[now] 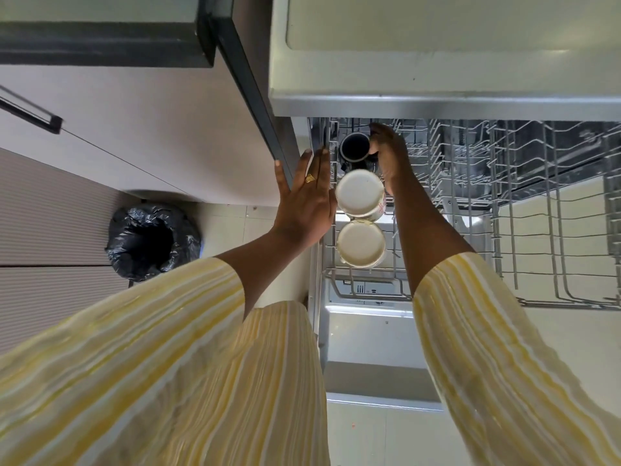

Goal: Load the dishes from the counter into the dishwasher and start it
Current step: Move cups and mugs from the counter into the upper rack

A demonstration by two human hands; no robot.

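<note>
Head view: right hand (386,153) gripped a dark mug (354,147) in the rack (524,203); left hand (307,200) lay flat, released.

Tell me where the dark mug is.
The dark mug sits at the far left corner of the upper wire rack, held by the right hand, beyond two upturned white mugs.

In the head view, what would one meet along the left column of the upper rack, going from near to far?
Near white mug → second white mug → dark mug, gripped by the right hand.
</note>
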